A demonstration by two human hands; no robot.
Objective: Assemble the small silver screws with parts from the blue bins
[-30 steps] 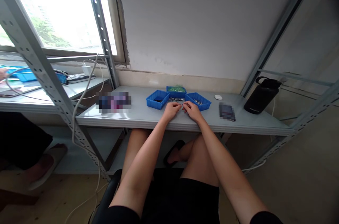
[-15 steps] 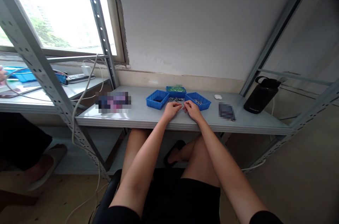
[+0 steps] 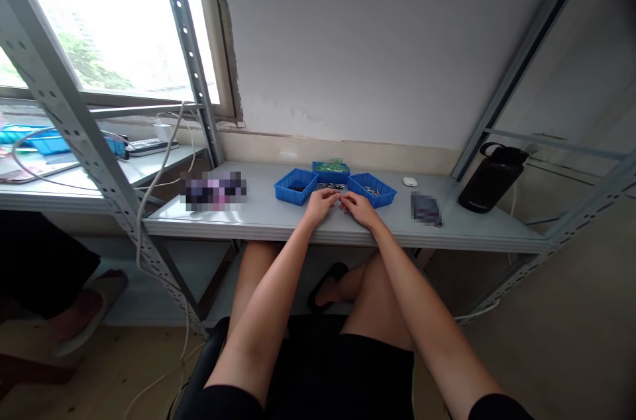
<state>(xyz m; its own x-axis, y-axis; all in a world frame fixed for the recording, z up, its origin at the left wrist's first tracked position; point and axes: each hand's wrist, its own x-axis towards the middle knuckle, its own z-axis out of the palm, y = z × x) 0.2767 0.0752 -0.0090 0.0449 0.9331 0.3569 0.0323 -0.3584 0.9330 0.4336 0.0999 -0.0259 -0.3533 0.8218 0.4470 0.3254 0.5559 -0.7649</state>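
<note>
My left hand [image 3: 322, 202] and my right hand [image 3: 358, 207] rest together on the grey table [image 3: 278, 218], fingertips almost touching. Both are pinched around something small that I cannot make out. Just beyond the fingers lies a little heap of small metal parts [image 3: 331, 187]. Three blue trays ring that heap: a left tray [image 3: 296, 186] with dark bits, a back tray [image 3: 330, 171] with green pieces, and a right tray [image 3: 372, 189] with small metal parts.
A black water bottle [image 3: 491, 178] stands at the table's right end, with a small white object [image 3: 409, 181] and a blurred item [image 3: 426, 209] nearer. Another blurred item [image 3: 212, 190] lies left. Perforated steel uprights [image 3: 74, 115] frame the bench. Someone's slippered foot [image 3: 89, 311] is at the far left.
Both hands have shifted slightly left and closer together on the table. The other person's hand at the far left edge has gone out of view.
</note>
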